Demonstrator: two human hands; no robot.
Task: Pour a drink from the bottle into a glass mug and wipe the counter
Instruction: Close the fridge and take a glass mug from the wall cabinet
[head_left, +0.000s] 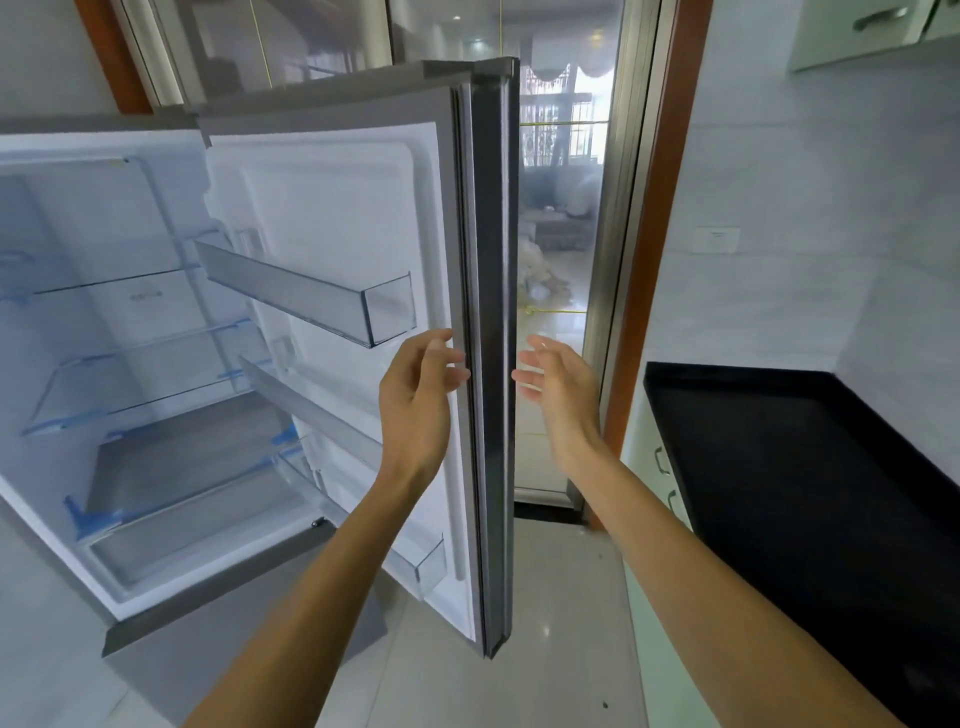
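A fridge (119, 322) stands open in front of me, its glass shelves and door bins bare. The fridge door (491, 312) swings out towards me, its dark edge facing the camera. My left hand (415, 395) is raised on the inner side of that edge, fingers loosely curled and touching the door seal, holding nothing. My right hand (558, 384) hovers on the outer side of the edge, palm turned left, fingers spread, a small gap from the door. No bottle, glass mug or cloth shows in this view.
A black counter (810, 467) runs along the right wall above pale green cabinets (657, 467). A glass sliding door with a wooden frame (652, 260) lies behind the fridge door. A wall socket (718, 240) sits above the counter. Light tiled floor (550, 623) stretches below.
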